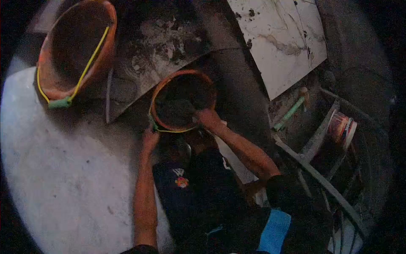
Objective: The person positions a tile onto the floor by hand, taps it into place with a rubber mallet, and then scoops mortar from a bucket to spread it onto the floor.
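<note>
A small orange bucket with a dark inside stands in front of me, its yellow wire handle hanging along the near rim. My left hand is closed at the bucket's left near side, around the handle. Over the right near rim reaches my right hand, fingers closed on what looks like a trowel, whose greyish flat blade lies inside the bucket. Its handle is hidden by the fingers. The bucket's contents are too dark to make out.
A larger orange bucket with a yellow handle stands at upper left. A marbled tile with dark crumbs lies at upper right. Right of me are a green-handled hammer, a printed tub and long strips.
</note>
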The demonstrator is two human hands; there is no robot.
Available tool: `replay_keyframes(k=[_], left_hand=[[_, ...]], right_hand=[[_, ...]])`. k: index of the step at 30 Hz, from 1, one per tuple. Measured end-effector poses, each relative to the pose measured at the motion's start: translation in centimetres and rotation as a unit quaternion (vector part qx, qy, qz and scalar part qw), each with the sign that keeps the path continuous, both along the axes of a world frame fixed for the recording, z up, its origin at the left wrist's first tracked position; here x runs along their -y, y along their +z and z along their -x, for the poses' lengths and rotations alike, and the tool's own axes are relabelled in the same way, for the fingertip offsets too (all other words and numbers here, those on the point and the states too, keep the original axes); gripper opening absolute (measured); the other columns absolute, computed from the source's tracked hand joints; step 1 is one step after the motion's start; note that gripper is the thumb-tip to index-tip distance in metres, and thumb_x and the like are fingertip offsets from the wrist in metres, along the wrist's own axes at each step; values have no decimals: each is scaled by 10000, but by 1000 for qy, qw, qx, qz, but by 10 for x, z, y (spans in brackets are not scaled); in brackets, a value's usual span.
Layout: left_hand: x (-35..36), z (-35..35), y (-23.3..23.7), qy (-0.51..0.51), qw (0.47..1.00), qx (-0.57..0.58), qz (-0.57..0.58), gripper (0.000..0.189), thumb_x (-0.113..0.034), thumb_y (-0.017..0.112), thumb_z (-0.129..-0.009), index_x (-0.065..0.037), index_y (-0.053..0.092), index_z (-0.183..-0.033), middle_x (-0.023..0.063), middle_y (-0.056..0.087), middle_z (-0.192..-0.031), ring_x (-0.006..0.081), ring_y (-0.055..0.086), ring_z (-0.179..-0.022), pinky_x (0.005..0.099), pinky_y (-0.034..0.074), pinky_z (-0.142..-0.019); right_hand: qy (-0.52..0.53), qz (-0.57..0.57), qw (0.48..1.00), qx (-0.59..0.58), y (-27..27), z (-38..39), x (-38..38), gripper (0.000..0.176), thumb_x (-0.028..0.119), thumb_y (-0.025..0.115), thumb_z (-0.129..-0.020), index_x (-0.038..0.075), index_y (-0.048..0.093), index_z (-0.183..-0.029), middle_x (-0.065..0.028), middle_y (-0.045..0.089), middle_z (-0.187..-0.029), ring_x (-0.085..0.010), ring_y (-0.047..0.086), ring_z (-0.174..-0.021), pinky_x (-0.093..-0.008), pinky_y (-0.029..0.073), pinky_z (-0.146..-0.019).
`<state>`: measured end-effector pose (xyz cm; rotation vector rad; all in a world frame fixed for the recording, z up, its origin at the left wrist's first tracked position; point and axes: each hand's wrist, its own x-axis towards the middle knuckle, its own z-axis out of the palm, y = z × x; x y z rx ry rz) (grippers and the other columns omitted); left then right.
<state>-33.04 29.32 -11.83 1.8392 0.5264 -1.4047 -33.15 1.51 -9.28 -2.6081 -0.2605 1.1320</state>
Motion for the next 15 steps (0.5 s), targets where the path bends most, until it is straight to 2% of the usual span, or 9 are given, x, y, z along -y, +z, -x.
replay_keyframes(k=[1,2,4,5,6,7,9,12,15], left_hand=[[-2,3,-3,8,1000,-1,-8,498,-254,452,-822,-64,360,-1274,181,495,-1164,299,471,-1070,356,352,-887],[-2,-1,2,17,1000,-1,-16,501,-261,452,-823,-68,360,-1276,179,499,-1161,295,473,-1071,355,352,-887],[-11,-9,12,65,995,8,71,489,-256,440,-834,-76,354,-1282,176,460,-1211,314,466,-1080,372,360,-891],[-20,6,-9,73,995,2,71,489,-256,440,-834,-76,354,-1282,176,460,-1211,314,466,-1080,372,360,-891],[-35,29,-45,39,995,81,31,477,-244,436,-841,-76,354,-1281,172,464,-1206,323,475,-1065,380,367,-890],[-46,43,-66,1,987,160,-9,465,-233,433,-848,-77,354,-1280,169,468,-1202,332,485,-1050,387,374,-889],[-47,55,-69,12,986,164,-11,454,-229,434,-849,-75,365,-1270,168,469,-1198,331,486,-1047,389,378,-885],[-59,94,-102,-57,962,262,-57,420,-218,438,-852,-70,395,-1243,166,474,-1189,330,491,-1036,393,389,-875],[-68,142,-138,-130,919,357,-105,388,-207,441,-854,-66,426,-1216,164,478,-1179,329,496,-1026,397,400,-865]], right_hand=[[8,4,1000,-6,6,4,7,251,276,542,-793,40,610,-846,-154,595,-780,-296,590,-732,-391,467,-628],[-54,-37,998,-8,17,4,13,278,300,547,-799,31,604,-842,-155,589,-765,-283,589,-728,-382,462,-625],[-107,-75,991,-16,43,4,23,307,324,552,-804,22,598,-839,-156,582,-750,-270,588,-723,-374,458,-623],[-194,-85,974,-85,60,6,27,319,330,534,-811,24,593,-877,-147,595,-797,-286,585,-752,-373,458,-649],[-279,-92,944,-151,71,11,30,335,337,516,-817,26,588,-916,-137,607,-844,-303,583,-780,-373,457,-675],[-276,-89,945,-155,81,21,32,335,337,516,-817,26,588,-916,-137,607,-844,-303,583,-780,-373,457,-675],[-320,17,946,48,105,36,42,333,337,534,-806,22,593,-897,-151,598,-795,-306,580,-744,-366,448,-652],[-295,118,947,48,161,10,36,297,303,557,-796,16,589,-863,-155,592,-749,-323,572,-678,-359,446,-606],[-289,20,954,74,198,-5,28,277,280,577,-788,5,577,-825,-136,558,-657,-270,562,-579,-339,435,-539]])
